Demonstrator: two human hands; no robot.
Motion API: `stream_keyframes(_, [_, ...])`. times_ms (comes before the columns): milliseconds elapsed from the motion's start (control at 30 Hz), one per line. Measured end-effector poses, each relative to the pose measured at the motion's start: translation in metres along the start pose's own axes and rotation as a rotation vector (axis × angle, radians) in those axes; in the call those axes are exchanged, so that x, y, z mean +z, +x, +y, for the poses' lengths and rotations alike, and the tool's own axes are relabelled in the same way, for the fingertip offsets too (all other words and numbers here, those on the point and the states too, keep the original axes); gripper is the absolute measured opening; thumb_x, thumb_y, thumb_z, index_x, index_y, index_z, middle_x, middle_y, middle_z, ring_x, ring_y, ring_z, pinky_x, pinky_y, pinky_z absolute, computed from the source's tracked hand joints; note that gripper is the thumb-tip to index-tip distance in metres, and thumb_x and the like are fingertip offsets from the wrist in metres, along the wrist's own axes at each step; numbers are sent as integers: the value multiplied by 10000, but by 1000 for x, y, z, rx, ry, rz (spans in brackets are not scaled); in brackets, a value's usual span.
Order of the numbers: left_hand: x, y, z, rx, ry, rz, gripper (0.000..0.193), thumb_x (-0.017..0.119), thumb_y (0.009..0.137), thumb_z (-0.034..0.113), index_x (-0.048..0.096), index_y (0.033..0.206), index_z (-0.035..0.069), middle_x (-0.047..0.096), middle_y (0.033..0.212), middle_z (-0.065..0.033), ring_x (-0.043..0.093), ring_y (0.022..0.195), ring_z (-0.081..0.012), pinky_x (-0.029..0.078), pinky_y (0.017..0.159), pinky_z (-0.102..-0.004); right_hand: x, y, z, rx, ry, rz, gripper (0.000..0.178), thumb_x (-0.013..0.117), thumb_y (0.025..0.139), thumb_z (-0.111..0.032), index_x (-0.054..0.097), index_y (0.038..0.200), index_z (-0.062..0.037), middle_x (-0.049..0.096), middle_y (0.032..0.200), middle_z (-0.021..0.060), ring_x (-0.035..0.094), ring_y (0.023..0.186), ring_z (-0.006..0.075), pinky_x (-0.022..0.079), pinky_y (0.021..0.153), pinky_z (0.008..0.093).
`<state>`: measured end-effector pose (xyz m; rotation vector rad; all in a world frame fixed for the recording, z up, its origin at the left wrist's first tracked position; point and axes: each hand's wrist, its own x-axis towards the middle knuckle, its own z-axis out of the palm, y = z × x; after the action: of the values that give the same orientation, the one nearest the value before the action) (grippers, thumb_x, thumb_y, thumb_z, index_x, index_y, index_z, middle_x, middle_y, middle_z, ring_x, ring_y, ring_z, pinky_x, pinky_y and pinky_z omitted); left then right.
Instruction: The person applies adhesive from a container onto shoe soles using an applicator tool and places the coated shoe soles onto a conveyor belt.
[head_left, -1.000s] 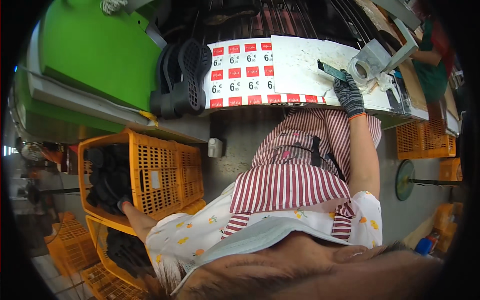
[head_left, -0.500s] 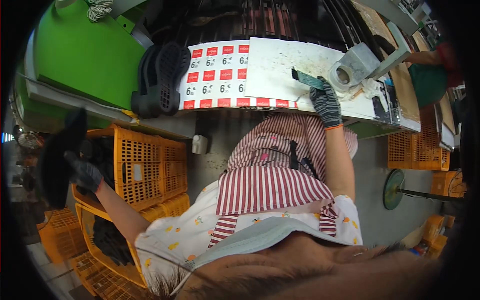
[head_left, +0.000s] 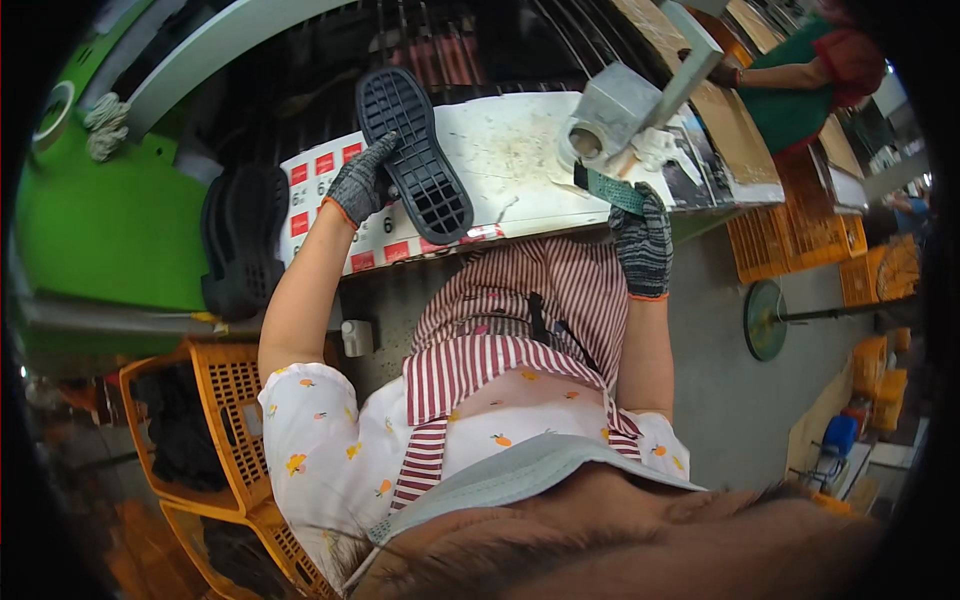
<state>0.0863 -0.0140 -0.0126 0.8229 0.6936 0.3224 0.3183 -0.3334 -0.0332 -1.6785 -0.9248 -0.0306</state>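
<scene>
My left hand (head_left: 362, 186), in a grey knit glove with an orange cuff, grips a black shoe sole (head_left: 418, 165) by its left edge. Its grid-patterned hollow side shows, and it is held over the white board (head_left: 515, 170) on the bench. My right hand (head_left: 642, 245), gloved alike, is closed round a flat green-handled brush (head_left: 612, 190) with a dark tip. That tip points left, just below the round opening of a grey metal pot (head_left: 618, 108). Several more black soles (head_left: 243, 240) stand together left of my left arm.
Dark rollers (head_left: 545, 40) run behind the board. Left is a green panel (head_left: 110, 220) with a bundle of string (head_left: 106, 125). Orange crates (head_left: 225, 410) holding dark pieces stand lower left. A co-worker in a green apron (head_left: 790, 100) is at the far right, near a round green stand base (head_left: 765, 320).
My left hand has brought a sole up from beside the crates at the left to over the board. My right hand still holds the brush near the pot. The view has shifted.
</scene>
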Motion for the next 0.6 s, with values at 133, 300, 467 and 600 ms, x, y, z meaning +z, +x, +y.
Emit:
stream_keyframes(133, [5,26,-27,-149,84,-3,333,590,801,263,532,1066,71,610,965,-73,593,850,-199,485,660,-282,-13,15,-19,355,1077,171,210,505,851,-121,521,988,38,572,921,119,554,795,180,475,702,269])
stream_keyframes(300, [2,9,-23,-114,177,-78,359,613,789,253,535,1082,61,589,1013,-81,567,907,-200,449,802,-304,-23,47,-15,223,697,-24,257,480,875,-173,513,1050,11,574,927,116,546,720,157,463,620,254])
stream_keyframes(467, [11,-9,-21,-53,247,-29,417,614,787,209,486,1140,27,545,1108,-110,510,1021,-238,386,922,-361,-4,71,-17,248,335,-71,218,513,852,-92,517,1017,50,594,837,90,563,689,128,473,651,239])
stream_keyframes(600, [5,-12,-32,31,-101,-67,329,615,758,121,526,1061,28,588,998,-102,568,908,-233,448,844,-351,7,79,-11,236,172,-81,235,513,846,-82,503,1044,46,599,839,79,575,720,127,478,686,237])
